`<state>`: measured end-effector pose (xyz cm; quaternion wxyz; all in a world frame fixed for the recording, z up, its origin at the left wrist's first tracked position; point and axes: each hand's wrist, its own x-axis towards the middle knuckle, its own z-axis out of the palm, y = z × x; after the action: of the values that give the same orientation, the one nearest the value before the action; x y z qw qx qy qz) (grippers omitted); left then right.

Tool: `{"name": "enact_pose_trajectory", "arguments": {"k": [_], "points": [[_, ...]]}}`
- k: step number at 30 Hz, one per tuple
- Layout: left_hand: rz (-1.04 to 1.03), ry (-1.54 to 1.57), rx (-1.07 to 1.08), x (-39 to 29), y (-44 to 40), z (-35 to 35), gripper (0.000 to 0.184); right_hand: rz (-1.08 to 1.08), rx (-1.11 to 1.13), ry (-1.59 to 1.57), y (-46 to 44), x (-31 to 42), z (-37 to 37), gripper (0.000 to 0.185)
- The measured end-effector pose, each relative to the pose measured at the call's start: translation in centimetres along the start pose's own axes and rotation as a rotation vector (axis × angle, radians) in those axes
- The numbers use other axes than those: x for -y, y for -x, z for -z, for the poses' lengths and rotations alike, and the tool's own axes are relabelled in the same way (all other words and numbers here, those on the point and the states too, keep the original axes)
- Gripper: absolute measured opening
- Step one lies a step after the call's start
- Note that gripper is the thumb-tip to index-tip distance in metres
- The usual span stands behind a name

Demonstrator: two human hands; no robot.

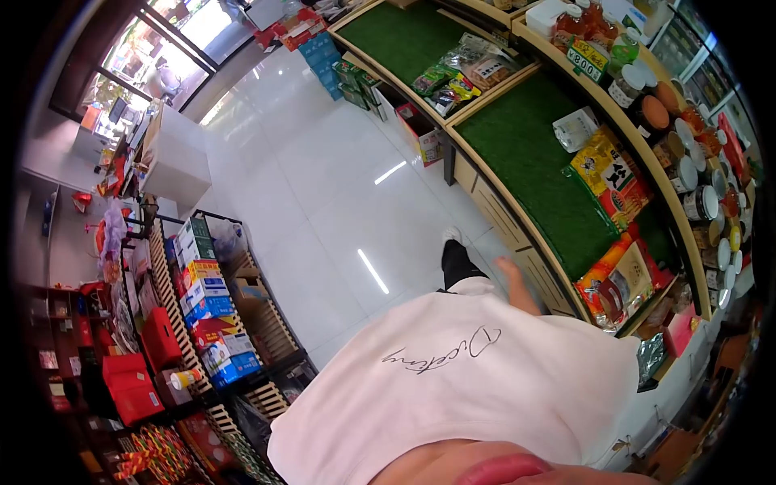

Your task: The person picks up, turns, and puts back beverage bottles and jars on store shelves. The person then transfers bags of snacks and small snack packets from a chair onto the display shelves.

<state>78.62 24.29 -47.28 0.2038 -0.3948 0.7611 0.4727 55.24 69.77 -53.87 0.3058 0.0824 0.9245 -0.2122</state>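
My right hand (508,270) hangs low beside my body, near the wooden front of the green-lined display counter (517,153). It is small and blurred, so its fingers and anything in them cannot be made out. My left hand is not in view. My white shirt (461,380) with dark script fills the lower middle. On the counter, closest to that hand, lie orange and red packets (618,283). Further along it are a yellow packet (610,170) and a clear plastic container (575,129).
Jars (699,202) line the curved upper shelf at right. A slatted rack (279,323) with stacked boxes (212,323) stands at left, near red bags (133,388). Glossy floor tiles (299,186) run between rack and counter. Cartons (321,61) sit by the counter's far end.
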Motion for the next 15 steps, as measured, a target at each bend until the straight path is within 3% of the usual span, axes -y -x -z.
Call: {"name": "enact_pose_trajectory", "arguments": {"k": [3,5,10,13,15], "points": [[-0.023,0.057,0.005,-2.3,-3.3,2.0,0.029,-0.541,-0.182,-0.758,-4.8,0.6,2.2,0.042],[-0.024,0.031,0.014,-4.0,-5.7,3.0,0.029,-0.71,-0.27,-1.005,-8.0,1.4,2.6,0.042],[-0.006,-0.163,0.02,-8.9,-11.1,5.7,0.029,-0.706,-0.264,-1.154,-13.8,8.3,1.0,0.034],[-0.006,-0.297,0.006,-12.7,-15.0,7.4,0.029,-0.763,0.006,-1.351,-14.4,15.5,3.9,0.036],[-0.003,-0.36,-0.028,-16.3,-17.6,8.5,0.029,-0.726,0.045,-1.533,-16.5,18.0,6.5,0.038]]}}
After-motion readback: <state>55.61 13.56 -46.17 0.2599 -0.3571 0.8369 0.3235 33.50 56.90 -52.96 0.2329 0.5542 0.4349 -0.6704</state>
